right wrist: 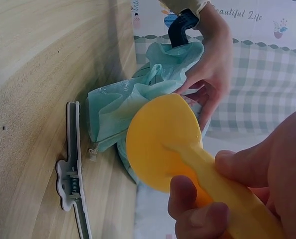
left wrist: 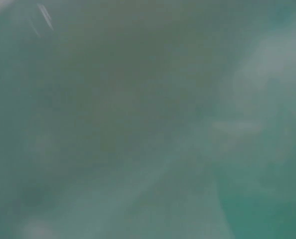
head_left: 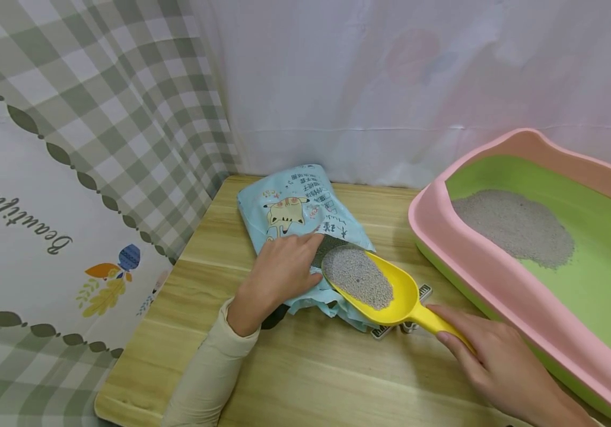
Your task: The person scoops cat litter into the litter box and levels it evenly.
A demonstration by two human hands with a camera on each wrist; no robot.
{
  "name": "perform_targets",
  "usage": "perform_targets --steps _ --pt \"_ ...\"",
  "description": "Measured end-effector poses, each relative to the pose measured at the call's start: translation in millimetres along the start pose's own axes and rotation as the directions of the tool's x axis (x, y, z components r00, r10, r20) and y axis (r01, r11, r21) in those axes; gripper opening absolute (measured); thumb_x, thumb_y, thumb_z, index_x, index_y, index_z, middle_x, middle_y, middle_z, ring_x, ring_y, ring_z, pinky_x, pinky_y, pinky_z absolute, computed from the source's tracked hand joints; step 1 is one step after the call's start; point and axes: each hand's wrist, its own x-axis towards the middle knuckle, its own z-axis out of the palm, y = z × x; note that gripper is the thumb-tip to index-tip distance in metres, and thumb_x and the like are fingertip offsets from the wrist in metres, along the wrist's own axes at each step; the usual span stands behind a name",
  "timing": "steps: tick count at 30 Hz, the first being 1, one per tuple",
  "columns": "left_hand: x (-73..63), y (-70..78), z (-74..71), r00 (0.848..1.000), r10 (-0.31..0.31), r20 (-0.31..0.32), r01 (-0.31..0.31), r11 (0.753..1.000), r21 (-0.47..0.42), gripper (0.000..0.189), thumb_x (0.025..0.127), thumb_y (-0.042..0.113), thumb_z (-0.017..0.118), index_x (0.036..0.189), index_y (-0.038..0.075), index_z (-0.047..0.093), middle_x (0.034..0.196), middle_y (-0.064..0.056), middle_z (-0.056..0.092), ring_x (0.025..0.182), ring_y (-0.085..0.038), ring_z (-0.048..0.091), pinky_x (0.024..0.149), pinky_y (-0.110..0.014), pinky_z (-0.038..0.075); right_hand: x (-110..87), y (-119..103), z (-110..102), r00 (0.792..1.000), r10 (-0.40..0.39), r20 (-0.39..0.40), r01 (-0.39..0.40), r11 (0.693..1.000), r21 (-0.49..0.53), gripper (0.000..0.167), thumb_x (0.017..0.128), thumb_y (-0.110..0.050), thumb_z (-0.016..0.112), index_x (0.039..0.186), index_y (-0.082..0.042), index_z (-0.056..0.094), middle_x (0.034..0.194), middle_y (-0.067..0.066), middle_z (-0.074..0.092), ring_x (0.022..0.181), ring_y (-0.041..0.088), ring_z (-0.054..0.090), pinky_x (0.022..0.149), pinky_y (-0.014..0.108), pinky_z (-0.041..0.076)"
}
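Note:
My right hand [head_left: 503,362] grips the handle of a yellow scoop [head_left: 404,290], which is heaped with grey granular cat litter [head_left: 359,276]. The scoop's front end is at the mouth of a light blue litter bag [head_left: 297,204], printed with a cartoon cat and lying on its side. At that mouth my left hand [head_left: 284,267] holds the bag's edge, its fingers bent around the plastic in the right wrist view. That view shows the scoop's underside and the crumpled bag opening [right wrist: 118,107]. The left wrist view is a blur of blue-green plastic.
A pink-rimmed green litter box [head_left: 535,302] stands to the right, with a pile of grey litter [head_left: 516,225] inside. A long bag clip [right wrist: 74,172] lies on the wooden table [head_left: 295,379], partly under the scoop. Fabric curtains [head_left: 337,77] hang behind and at the left.

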Motion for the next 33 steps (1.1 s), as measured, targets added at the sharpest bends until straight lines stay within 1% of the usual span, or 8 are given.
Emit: perform_targets --steps 4,8,13,15,22,28,33 --pt "-0.1 -0.5 0.4 1.000 -0.005 0.001 0.005 1.000 -0.005 0.042 0.088 0.027 0.092 0.119 0.008 0.070 0.102 -0.002 0.076 0.078 -0.028 0.071 0.061 -0.045 0.058 -1.2 -0.2 -1.1 1.000 -0.001 0.005 0.001 1.000 -0.011 0.061 0.093 -0.005 0.083 0.151 -0.018 0.068 0.116 -0.014 0.076 0.086 -0.003 0.056 0.078 0.019 0.045" --pt "0.0 -0.7 0.6 1.000 -0.003 0.000 0.003 1.000 -0.006 0.042 0.089 0.028 0.092 0.119 0.008 0.070 0.102 -0.002 0.076 0.077 -0.028 0.071 0.060 -0.045 0.058 -3.3 0.0 -2.3 1.000 -0.004 0.000 0.004 1.000 -0.004 0.061 0.093 -0.004 0.083 0.151 -0.018 0.068 0.116 -0.014 0.075 0.085 -0.003 0.056 0.077 0.019 0.045" --pt "0.5 -0.9 1.2 1.000 0.005 -0.008 -0.005 1.000 0.000 0.042 0.088 0.027 0.092 0.118 0.008 0.070 0.101 -0.001 0.076 0.076 -0.026 0.071 0.060 -0.044 0.057 -6.2 1.3 -2.7 1.000 -0.016 -0.012 0.016 1.000 0.002 0.059 0.091 -0.004 0.085 0.147 -0.016 0.070 0.120 -0.009 0.077 0.088 -0.002 0.059 0.080 0.018 0.047" --pt "0.5 -1.0 1.5 1.000 0.008 -0.008 -0.008 1.000 0.000 0.043 0.087 0.027 0.093 0.119 0.008 0.071 0.101 -0.002 0.076 0.075 -0.026 0.071 0.060 -0.044 0.057 -7.4 1.8 -2.9 1.000 -0.019 -0.014 0.019 1.000 0.001 0.057 0.090 -0.003 0.085 0.145 -0.015 0.071 0.119 -0.009 0.078 0.087 -0.002 0.059 0.079 0.018 0.047" --pt "-0.5 -1.2 2.1 1.000 0.006 -0.006 -0.006 1.000 -0.013 0.045 0.088 0.025 0.092 0.123 0.007 0.071 0.110 -0.005 0.079 0.078 -0.028 0.072 0.061 -0.045 0.058 -11.4 2.0 -4.9 1.000 -0.014 -0.010 0.014 1.000 -0.004 0.052 0.091 -0.004 0.085 0.141 -0.014 0.073 0.116 -0.010 0.077 0.084 -0.004 0.056 0.076 0.017 0.046" --pt "-0.5 -1.2 2.3 1.000 0.004 -0.009 -0.005 1.000 -0.016 0.043 0.087 0.025 0.092 0.118 0.007 0.071 0.105 -0.004 0.078 0.077 -0.028 0.071 0.060 -0.045 0.058 -17.0 1.6 -6.6 1.000 0.007 -0.002 -0.007 0.999 -0.041 0.054 0.091 -0.008 0.087 0.143 -0.015 0.072 0.119 -0.008 0.078 0.088 -0.002 0.062 0.081 0.017 0.048" --pt "0.5 -1.3 1.8 1.000 0.009 -0.007 -0.009 1.000 -0.019 0.042 0.087 0.025 0.093 0.117 0.007 0.071 0.105 -0.004 0.078 0.076 -0.028 0.071 0.060 -0.045 0.058 -20.3 3.4 -7.3 1.000 -0.001 -0.014 0.001 0.999 -0.047 0.057 0.091 -0.010 0.088 0.145 -0.015 0.072 0.119 -0.007 0.079 0.088 -0.001 0.064 0.080 0.019 0.049"
